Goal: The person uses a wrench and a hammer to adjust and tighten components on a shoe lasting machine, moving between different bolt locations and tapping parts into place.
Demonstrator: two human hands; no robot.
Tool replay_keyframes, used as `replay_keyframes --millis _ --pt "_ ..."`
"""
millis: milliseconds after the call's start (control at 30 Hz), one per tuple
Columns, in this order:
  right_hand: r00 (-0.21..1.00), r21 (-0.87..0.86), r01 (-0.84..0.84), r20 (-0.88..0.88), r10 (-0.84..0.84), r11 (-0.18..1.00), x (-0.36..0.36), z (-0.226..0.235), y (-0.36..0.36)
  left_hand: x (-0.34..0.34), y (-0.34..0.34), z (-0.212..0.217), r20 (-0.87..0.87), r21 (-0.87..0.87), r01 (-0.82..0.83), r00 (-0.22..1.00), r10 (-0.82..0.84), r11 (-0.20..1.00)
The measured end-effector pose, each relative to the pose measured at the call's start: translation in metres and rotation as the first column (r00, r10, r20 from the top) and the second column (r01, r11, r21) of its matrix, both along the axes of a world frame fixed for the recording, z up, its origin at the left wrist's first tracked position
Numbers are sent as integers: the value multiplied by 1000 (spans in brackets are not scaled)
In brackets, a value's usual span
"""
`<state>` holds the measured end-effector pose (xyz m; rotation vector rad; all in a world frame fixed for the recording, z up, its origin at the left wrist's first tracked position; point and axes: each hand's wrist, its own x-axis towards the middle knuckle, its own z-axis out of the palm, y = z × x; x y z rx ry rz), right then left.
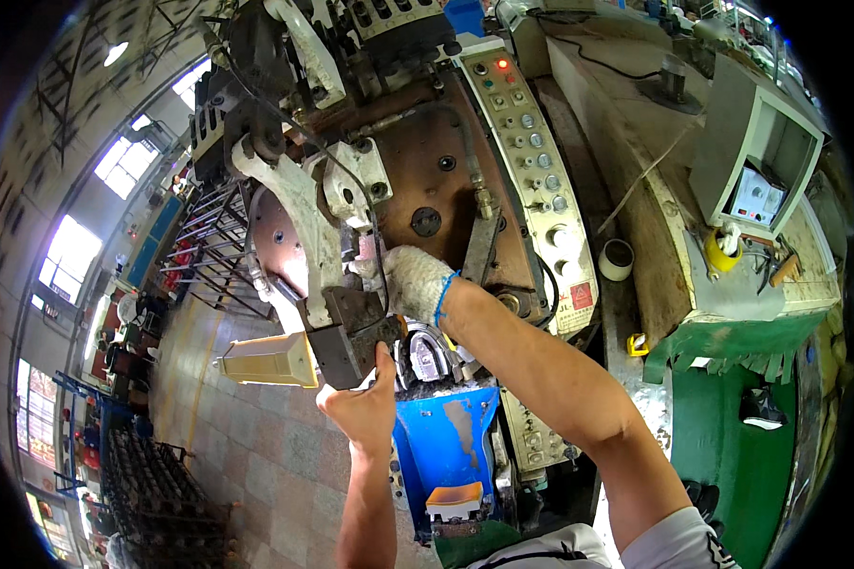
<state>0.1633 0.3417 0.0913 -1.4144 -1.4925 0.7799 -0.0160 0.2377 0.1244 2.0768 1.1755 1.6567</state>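
My left hand point(362, 403) is bare and grips the underside of a dark metal block point(346, 339) at the end of a cream-painted machine arm point(299, 213). A pale yellow shoe-shaped form point(268, 360) sticks out to the left of that block. My right hand point(410, 280) wears a white knit glove with a blue cuff and reaches in just above the block, beside the arm; its fingers are hidden behind the machine parts. A grey shoe-sole mould point(432, 353) lies just below my right wrist.
A rusty brown machine plate point(427, 180) stands behind the hands. A long control panel point(541, 180) with buttons runs to the right. A blue bracket point(441, 436) hangs below. Right of it are a green workbench point(731, 332), a grey box point(759, 152), and a tape roll point(721, 248). Racks point(209, 247) stand at left.
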Motion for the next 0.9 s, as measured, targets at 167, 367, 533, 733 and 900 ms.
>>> replay_keyframes --millis 167,367,533,733,900 --pt "843 -108 -35 -537 -29 994 -1 -9 15 4 -3 1 33 -44 11 999 -10 999" --pt "969 79 -13 248 -7 997 -4 9 11 -5 4 -4 36 -34 22 999 -21 999" --pt "983 43 -57 174 49 997 -1 48 -24 -4 3 0 -6 -1 6 1000 -6 1000" --pt "970 8 205 133 -205 979 1 29 -3 -3 2 -6 -66 -121 -71 996 64 990" --pt "871 200 139 442 -216 970 4 11 -29 5 -12 -6 -18 -181 -55 998 53 982"
